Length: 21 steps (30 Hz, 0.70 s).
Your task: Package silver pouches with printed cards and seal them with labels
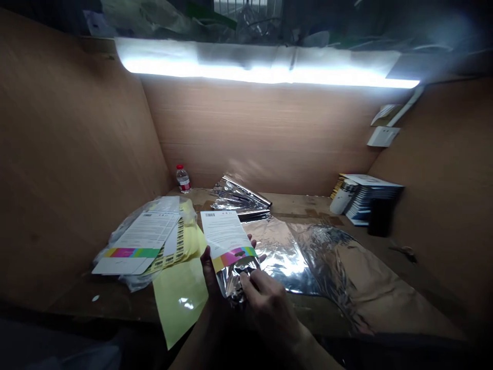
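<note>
A white printed card [225, 231] is held up in front of me, with a barcode, a rainbow-coloured band and a small hang hole at its lower end. My left hand [208, 270] wraps around it from behind, thumb at the left edge and fingertips showing on the right. Below the band, shiny silver foil [232, 275] lies crumpled against the card or a clear sleeve; I cannot tell which. My right hand [271, 298] pinches this foil with curled fingers at its right side. Large silver foil sheets [285, 252] lie flat just beyond my right hand.
To the left lie more printed cards [144, 231], yellow sticker sheets [181, 293] and clear plastic. Folded silver foil [246, 192] and a water bottle [183, 179] stand near the back wall. At right are stacked boxes [379, 187], a white cylinder [342, 198] and a dark phone-like object [380, 217].
</note>
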Each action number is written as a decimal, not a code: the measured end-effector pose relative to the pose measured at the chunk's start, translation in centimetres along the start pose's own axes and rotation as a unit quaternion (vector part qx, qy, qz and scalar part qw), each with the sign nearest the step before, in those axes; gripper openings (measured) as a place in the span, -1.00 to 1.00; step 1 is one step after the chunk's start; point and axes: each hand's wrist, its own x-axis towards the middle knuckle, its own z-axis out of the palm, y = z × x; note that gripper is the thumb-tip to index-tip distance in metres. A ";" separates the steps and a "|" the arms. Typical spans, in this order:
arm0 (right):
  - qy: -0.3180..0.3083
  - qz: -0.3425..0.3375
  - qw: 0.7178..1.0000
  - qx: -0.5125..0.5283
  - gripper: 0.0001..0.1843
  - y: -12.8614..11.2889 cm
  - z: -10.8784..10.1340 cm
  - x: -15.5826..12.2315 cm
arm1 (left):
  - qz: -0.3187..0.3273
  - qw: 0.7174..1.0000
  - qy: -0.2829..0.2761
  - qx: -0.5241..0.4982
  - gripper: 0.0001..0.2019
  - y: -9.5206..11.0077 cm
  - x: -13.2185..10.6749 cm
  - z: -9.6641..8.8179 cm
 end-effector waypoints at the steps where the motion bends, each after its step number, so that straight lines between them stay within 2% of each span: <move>1: 0.000 0.003 1.000 -0.013 -0.61 -0.2 0.5 -0.3 | 0.000 1.000 -0.001 0.008 -0.21 -0.2 0.1 0.2; 3: 0.022 0.008 0.999 -0.027 -0.51 -0.6 1.8 -1.4 | -0.010 1.000 -0.009 0.025 -0.22 -0.3 0.3 0.4; 6: 0.060 0.024 0.998 -0.012 -0.24 -1.3 3.9 -3.4 | -0.054 0.996 -0.031 0.059 -0.17 0.0 0.4 -0.1; 9: 0.013 0.072 0.996 0.044 -0.10 -1.7 4.9 -3.7 | -0.095 0.990 -0.046 0.098 -0.12 -0.1 0.5 -1.1; 11: -0.019 0.114 0.992 0.056 -0.13 -1.5 4.3 -2.5 | -0.114 0.986 -0.054 0.112 -0.11 -0.9 0.7 -1.8; 13: -0.046 0.142 0.987 0.053 -0.26 -0.9 3.1 -0.8 | -0.125 0.983 -0.066 0.117 -0.14 -2.3 1.1 -2.4; 16: -0.074 0.147 0.984 0.061 -0.36 0.9 1.7 0.9 | -0.114 0.985 -0.069 0.113 -0.17 -4.4 1.5 -2.7; 19: -0.043 0.140 0.986 0.078 -0.40 2.6 1.8 -0.4 | -0.088 0.980 -0.013 0.179 -0.26 -4.4 1.0 -2.4; 20: -0.034 0.140 0.986 0.079 -0.42 2.9 2.2 -1.3 | -0.054 0.969 0.016 0.241 -0.32 -3.7 0.8 -2.2; 21: -0.037 0.140 0.987 0.075 -0.42 3.0 2.7 -2.2 | 0.006 0.944 0.047 0.325 -0.37 -2.9 0.8 -2.1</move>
